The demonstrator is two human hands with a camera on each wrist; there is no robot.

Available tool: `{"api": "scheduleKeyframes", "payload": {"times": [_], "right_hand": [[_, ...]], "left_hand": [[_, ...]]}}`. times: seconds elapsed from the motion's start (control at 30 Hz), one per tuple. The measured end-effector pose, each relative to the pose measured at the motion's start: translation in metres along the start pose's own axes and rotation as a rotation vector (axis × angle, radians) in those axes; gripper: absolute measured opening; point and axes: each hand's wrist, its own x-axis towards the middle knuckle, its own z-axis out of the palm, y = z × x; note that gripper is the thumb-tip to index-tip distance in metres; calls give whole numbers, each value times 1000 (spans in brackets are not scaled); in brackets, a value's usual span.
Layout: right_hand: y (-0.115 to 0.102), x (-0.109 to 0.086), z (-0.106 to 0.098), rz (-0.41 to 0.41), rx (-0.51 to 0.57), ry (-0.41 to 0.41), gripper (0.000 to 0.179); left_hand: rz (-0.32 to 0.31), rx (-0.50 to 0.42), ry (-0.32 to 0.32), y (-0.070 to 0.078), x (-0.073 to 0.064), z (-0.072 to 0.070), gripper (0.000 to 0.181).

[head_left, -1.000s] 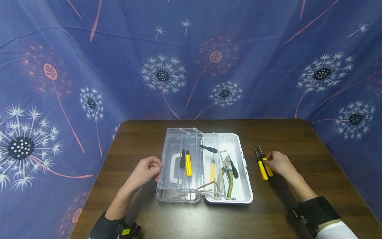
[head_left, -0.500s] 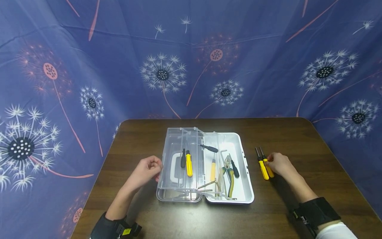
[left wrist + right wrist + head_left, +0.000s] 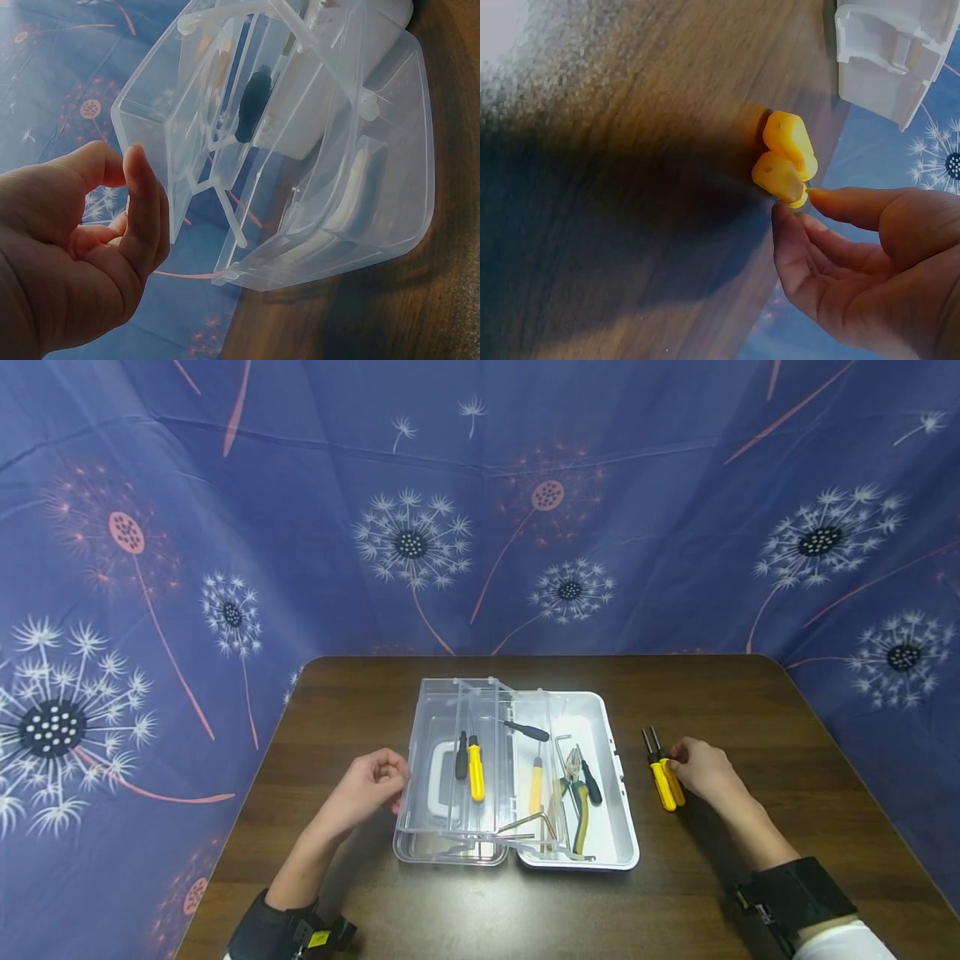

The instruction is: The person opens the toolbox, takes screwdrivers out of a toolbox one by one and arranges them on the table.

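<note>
1. On the right of the brown wooden bench (image 3: 480, 914), the right hand (image 3: 708, 770) pinches a long, yellow-handled screwdriver (image 3: 677, 790).
2. Just left of the clear plastic tray (image 3: 424, 718), the left hand (image 3: 371, 785) curls loosely.

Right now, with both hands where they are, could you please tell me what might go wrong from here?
Lifting the pinched screwdriver, the right hand might nudge or roll the neighbouring yellow screwdriver lying close beside it. The left hand is very near the clear tray; a bump could slide the loose tools in it.
</note>
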Motion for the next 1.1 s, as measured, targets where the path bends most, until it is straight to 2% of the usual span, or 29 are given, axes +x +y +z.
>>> {"api": "scheduleKeyframes", "payload": {"times": [0.2,0.3,0.4,0.6,0.8,0.97,1.1], "right_hand": [[-6,0,-2,-30,-12,57,27],[-22,1,-6,-83,-19,96,26],[-46,2,-12,-152,-11,136,23],[-111,1,-17,-294,18,184,20],[-175,-3,-18,-455,14,137,15],[-222,-7,-12,-641,21,31,14],[-254,-9,1,-741,25,-44,13]], "left_hand": [[2,4,4,-2,0,0,12],[-9,5,10,-2,-1,0,12],[-7,9,9,-1,0,-1,12],[-3,8,1,-2,1,-1,14],[-9,-4,-7,-3,2,0,15],[-9,-5,-1,-3,2,0,13],[-13,-8,3,-3,1,0,13]]}}
